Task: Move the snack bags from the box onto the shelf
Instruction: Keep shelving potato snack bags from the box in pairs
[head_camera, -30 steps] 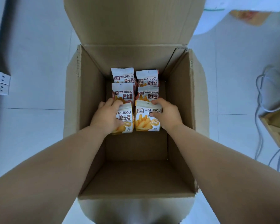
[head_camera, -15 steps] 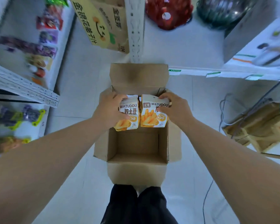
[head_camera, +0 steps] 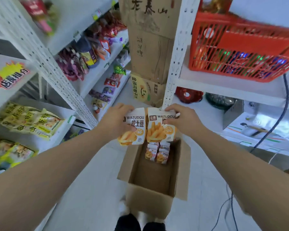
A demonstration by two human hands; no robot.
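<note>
Two bags held side by side above the box [head_camera: 150,200].
Left hand [head_camera: 114,121] grips left bag [head_camera: 134,130], right hand [head_camera: 184,121] pinches right bag [head_camera: 159,129]; four more bags [head_camera: 157,152] lie inside, shelf [head_camera: 93,75] to the left.

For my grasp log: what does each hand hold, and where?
Left hand grips the left snack bag by its upper left edge; right hand grips the right snack bag by its upper right corner.
</note>
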